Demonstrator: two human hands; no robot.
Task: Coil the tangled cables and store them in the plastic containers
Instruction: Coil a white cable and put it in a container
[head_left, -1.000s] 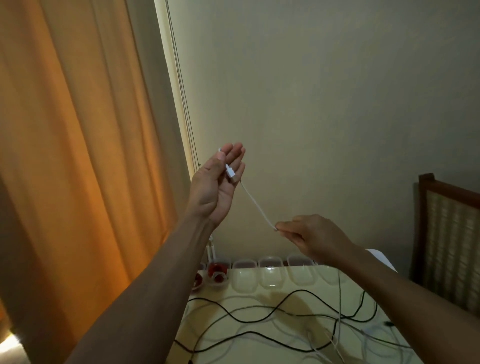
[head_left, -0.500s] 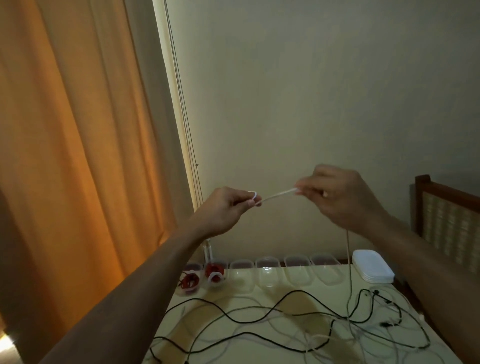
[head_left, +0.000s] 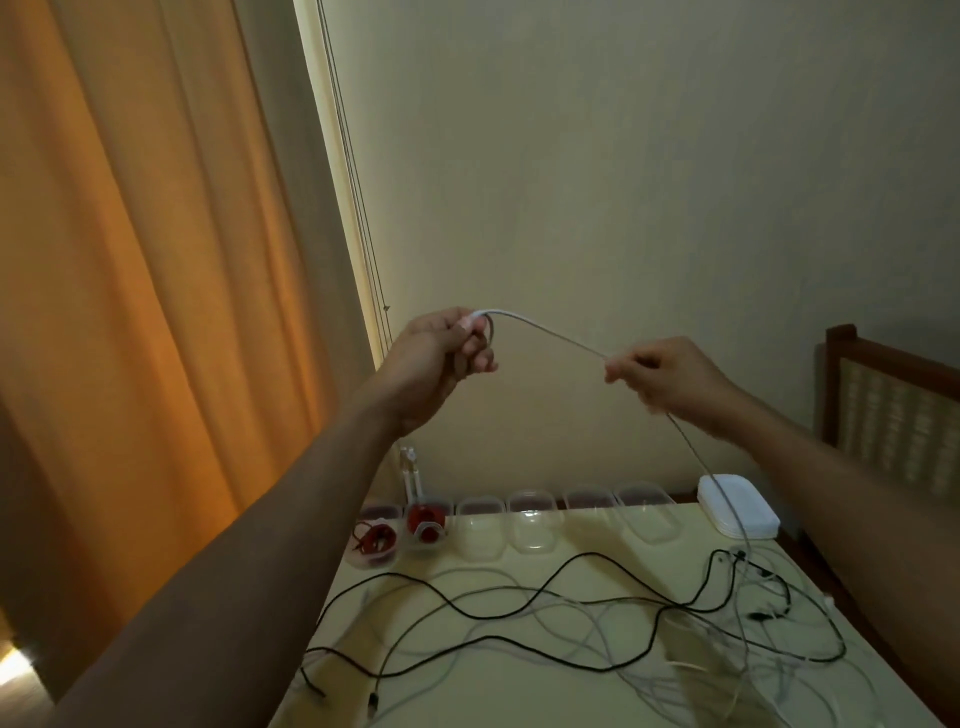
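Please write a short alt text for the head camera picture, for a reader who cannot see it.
A left hand grips one end of a white cable and a right hand pinches it further along, both raised above a table. On the table lie tangled black and white cables, with clear plastic containers in a row at its far edge.

Orange curtain (head_left: 130, 312) glows at 9 o'clock, plain pale wall (head_left: 623, 182) at 12, wooden chair back (head_left: 893, 410) at 3, pale yellow counter (head_left: 467, 701) at 6.

Both hands (head_left: 439, 358) (head_left: 670, 382) hold a white cable (head_left: 550, 332) above the table (head_left: 597, 540).
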